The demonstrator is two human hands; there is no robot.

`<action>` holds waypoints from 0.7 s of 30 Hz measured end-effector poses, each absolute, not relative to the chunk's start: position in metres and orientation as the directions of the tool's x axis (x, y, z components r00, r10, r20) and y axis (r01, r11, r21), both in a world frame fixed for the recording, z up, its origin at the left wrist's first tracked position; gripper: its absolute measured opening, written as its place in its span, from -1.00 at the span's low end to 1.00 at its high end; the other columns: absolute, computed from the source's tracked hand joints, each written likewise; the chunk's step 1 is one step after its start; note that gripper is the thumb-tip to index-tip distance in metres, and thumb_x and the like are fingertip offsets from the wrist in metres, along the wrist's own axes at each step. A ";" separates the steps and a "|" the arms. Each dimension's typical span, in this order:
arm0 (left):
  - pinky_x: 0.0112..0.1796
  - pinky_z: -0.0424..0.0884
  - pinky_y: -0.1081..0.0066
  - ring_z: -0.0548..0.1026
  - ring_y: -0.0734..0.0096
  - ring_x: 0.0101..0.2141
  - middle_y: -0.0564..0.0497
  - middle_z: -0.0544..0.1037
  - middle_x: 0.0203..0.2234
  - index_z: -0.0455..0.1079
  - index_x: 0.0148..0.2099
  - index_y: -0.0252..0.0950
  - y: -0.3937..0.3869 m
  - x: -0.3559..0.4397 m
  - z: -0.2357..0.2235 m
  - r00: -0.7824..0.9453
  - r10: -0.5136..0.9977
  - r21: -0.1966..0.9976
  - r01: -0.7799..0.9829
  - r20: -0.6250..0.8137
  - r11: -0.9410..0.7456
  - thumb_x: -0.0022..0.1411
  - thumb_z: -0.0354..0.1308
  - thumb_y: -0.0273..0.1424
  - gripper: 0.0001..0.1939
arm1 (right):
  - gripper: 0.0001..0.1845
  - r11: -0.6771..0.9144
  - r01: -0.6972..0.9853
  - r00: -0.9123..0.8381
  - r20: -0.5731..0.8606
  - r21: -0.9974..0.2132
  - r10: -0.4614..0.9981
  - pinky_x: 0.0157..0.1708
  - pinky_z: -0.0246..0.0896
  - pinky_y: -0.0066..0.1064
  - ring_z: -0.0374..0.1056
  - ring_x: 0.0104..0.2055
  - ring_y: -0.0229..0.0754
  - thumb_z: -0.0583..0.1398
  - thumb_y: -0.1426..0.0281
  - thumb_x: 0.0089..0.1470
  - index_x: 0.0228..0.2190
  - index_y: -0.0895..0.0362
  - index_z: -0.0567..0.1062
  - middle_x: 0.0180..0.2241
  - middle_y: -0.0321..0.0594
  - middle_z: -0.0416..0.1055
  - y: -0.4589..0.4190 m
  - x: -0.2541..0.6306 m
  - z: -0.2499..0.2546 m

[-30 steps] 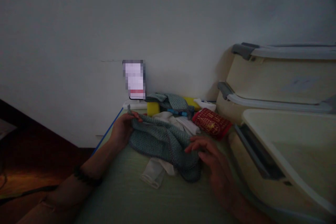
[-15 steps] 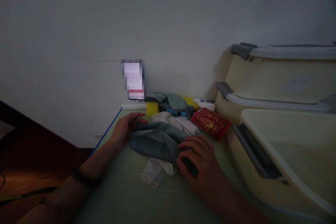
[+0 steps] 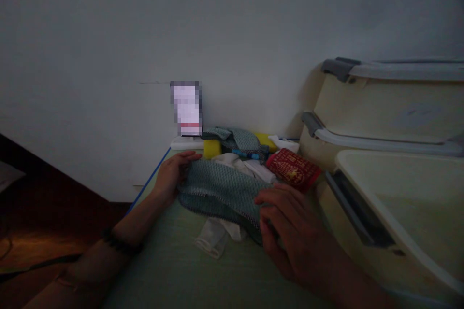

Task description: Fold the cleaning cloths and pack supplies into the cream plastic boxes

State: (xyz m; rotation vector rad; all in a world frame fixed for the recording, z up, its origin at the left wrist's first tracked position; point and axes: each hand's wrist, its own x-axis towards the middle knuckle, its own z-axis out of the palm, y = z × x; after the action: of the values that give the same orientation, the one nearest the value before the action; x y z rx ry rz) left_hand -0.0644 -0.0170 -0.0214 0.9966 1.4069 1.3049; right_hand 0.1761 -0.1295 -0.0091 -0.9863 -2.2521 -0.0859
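A grey-green textured cloth (image 3: 221, 184) with a dark checked edging lies folded over and stretched between my hands. My left hand (image 3: 173, 173) is closed on its left end, fingertips at the upper corner. At the right end, my right hand (image 3: 290, 224) pinches the cloth with bent fingers; its thumb is below the edge. Under the front of the cloth pokes a whitish translucent piece (image 3: 212, 239), whose kind I cannot tell. Crumpled white fabric (image 3: 250, 168) lies just behind the cloth.
Behind are a yellow block (image 3: 212, 149), a second grey-green cloth (image 3: 239, 138), a blue item (image 3: 244, 154) and a red packet with gold print (image 3: 294, 168). A phone (image 3: 186, 108) stands against the wall. At right are cream bins (image 3: 366, 222) with grey latches. The table's blue edge (image 3: 150, 178) runs left.
The cloth has gone from loosely bunched to a flatter fold. My right hand moved left onto it, then back right gripping its end. My left hand stays at the left end.
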 end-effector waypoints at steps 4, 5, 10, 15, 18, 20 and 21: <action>-0.59 0.17 0.52 0.35 0.46 -0.56 0.02 0.55 -0.34 0.46 -0.24 -0.27 -0.019 -0.063 -0.021 -0.191 0.981 0.992 0.112 -0.044 0.066 -0.13 0.08 -0.58 -0.66 | -0.84 0.671 0.706 -0.536 0.448 -0.227 0.715 0.01 0.12 -0.06 0.32 -0.29 -0.13 0.06 0.50 0.07 -0.45 0.21 0.44 -0.44 -0.18 0.40 -0.132 0.170 -0.011; -0.55 0.21 0.51 0.37 0.43 -0.53 0.03 0.54 -0.34 0.46 -0.25 -0.27 -0.019 -0.063 -0.022 -0.180 0.983 0.988 0.145 -0.025 0.051 -0.13 0.10 -0.59 -0.67 | -0.82 0.648 0.724 -0.526 0.418 -0.238 0.741 -0.02 0.15 -0.04 0.32 -0.30 -0.12 0.06 0.46 0.10 -0.46 0.20 0.45 -0.46 -0.19 0.40 -0.132 0.170 -0.013; -0.36 0.29 0.45 0.46 0.27 -0.37 0.03 0.54 -0.44 0.45 -0.29 -0.27 -0.018 -0.065 -0.023 -0.107 0.994 0.964 0.266 0.023 0.006 -0.16 0.25 -0.56 -0.71 | -0.76 0.504 0.834 -0.381 0.428 -0.224 0.820 -0.12 0.28 -0.08 0.31 -0.13 -0.01 0.03 0.56 0.06 -0.26 0.24 0.44 -0.19 0.00 0.40 -0.126 0.176 -0.029; -0.49 0.24 0.51 0.43 0.36 -0.51 0.08 0.52 -0.60 0.43 -0.35 -0.26 -0.020 -0.064 -0.020 -0.147 0.988 0.971 0.238 0.051 -0.014 -0.15 0.30 -0.53 -0.77 | -0.38 0.359 0.926 -0.271 0.456 -0.116 0.848 -0.11 0.24 0.02 0.21 0.04 0.13 -0.05 0.72 -0.08 0.05 0.22 0.27 0.04 0.15 0.24 -0.117 0.185 -0.048; -0.52 0.28 0.52 0.44 0.42 -0.55 0.11 0.52 -0.58 0.40 -0.27 -0.24 -0.021 -0.063 -0.019 -0.199 0.979 0.999 0.004 -0.049 0.051 -0.09 0.29 -0.45 -0.75 | -0.39 0.404 0.900 -0.300 0.439 -0.162 0.847 -0.08 0.19 0.04 0.31 -0.08 0.03 -0.06 0.70 -0.04 0.05 0.13 0.28 -0.16 0.00 0.40 -0.114 0.186 -0.047; -0.53 0.34 0.51 0.44 0.44 -0.57 0.11 0.52 -0.57 0.40 -0.24 -0.24 -0.020 -0.063 -0.017 -0.178 0.973 0.982 -0.147 -0.144 0.118 -0.03 0.26 -0.41 -0.76 | -0.51 0.416 0.862 -0.249 0.470 -0.291 0.847 -0.08 0.19 0.00 0.32 -0.15 -0.02 -0.05 0.63 0.03 -0.01 0.13 0.32 -0.25 -0.07 0.42 -0.116 0.184 -0.040; -0.51 0.37 0.49 0.46 0.44 -0.57 0.10 0.52 -0.55 0.41 -0.24 -0.26 -0.020 -0.063 -0.017 -0.152 0.972 0.967 -0.206 -0.180 0.147 0.00 0.24 -0.41 -0.79 | -0.58 0.418 0.823 -0.203 0.488 -0.384 0.849 -0.10 0.21 -0.05 0.32 -0.16 -0.04 -0.05 0.58 0.07 -0.04 0.12 0.32 -0.25 -0.08 0.41 -0.118 0.183 -0.036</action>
State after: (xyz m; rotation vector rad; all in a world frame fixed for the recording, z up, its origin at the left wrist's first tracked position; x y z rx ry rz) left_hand -0.0628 -0.0203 -0.0170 0.8590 1.2577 1.2925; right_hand 0.1826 -0.1180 -0.0358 -1.4117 -2.0295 0.0510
